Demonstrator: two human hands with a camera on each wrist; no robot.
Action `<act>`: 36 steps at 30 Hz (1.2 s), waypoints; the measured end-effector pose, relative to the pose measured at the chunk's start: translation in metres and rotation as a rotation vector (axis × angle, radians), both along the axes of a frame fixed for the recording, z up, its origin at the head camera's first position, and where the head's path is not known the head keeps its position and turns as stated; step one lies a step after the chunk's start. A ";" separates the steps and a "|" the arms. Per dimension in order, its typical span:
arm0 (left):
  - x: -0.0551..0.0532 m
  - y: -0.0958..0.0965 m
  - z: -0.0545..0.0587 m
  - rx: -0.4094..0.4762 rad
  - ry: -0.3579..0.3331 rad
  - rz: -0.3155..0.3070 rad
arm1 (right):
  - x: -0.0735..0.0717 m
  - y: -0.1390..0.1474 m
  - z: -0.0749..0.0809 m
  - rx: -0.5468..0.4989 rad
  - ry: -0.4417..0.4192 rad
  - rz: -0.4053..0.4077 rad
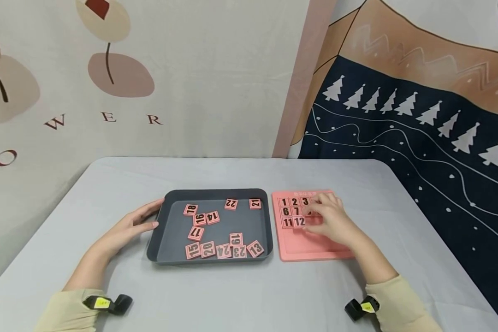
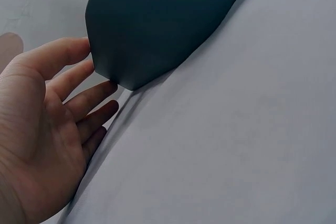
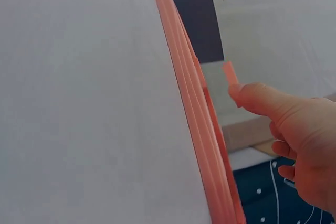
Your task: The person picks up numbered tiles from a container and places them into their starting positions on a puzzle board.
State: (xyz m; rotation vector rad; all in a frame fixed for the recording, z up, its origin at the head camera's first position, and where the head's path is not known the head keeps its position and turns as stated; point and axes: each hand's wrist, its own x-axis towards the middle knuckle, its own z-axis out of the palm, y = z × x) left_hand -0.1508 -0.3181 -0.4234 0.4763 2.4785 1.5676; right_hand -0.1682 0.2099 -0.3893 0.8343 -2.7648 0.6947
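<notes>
My left hand (image 1: 126,230) rests against the left edge of a dark grey tray (image 1: 249,226). Its fingers are extended, with fingertips at the tray's corner in the left wrist view. Several pink number tiles (image 1: 196,233) lie scattered in the tray at various angles. To the right is a pink number puzzle board (image 1: 290,246), with tiles such as 1, 2, 6, 11 and 12 in rows at its upper left. Over the board, my right hand (image 1: 329,219) pinches a pink number tile (image 3: 229,72); its number is hidden. The hand covers the right end of the rows.
A white cloth covers the table (image 1: 232,295). Behind it hangs a pale printed curtain (image 1: 216,92), with a dark blue tree-patterned cloth (image 1: 398,133) at the right. Black wrist cameras are strapped over both sleeves (image 1: 72,311).
</notes>
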 end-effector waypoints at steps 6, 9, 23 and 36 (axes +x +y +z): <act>-0.001 0.000 0.000 0.015 0.005 -0.006 | -0.002 0.008 -0.009 -0.011 -0.013 -0.032; 0.000 0.000 0.001 0.002 0.002 0.001 | -0.003 0.009 -0.013 -0.005 -0.019 -0.044; 0.000 0.001 0.003 -0.023 -0.009 0.017 | -0.005 0.000 -0.018 0.012 -0.018 -0.070; -0.001 0.001 0.000 -0.013 -0.011 0.012 | 0.004 -0.016 0.003 0.082 0.054 -0.046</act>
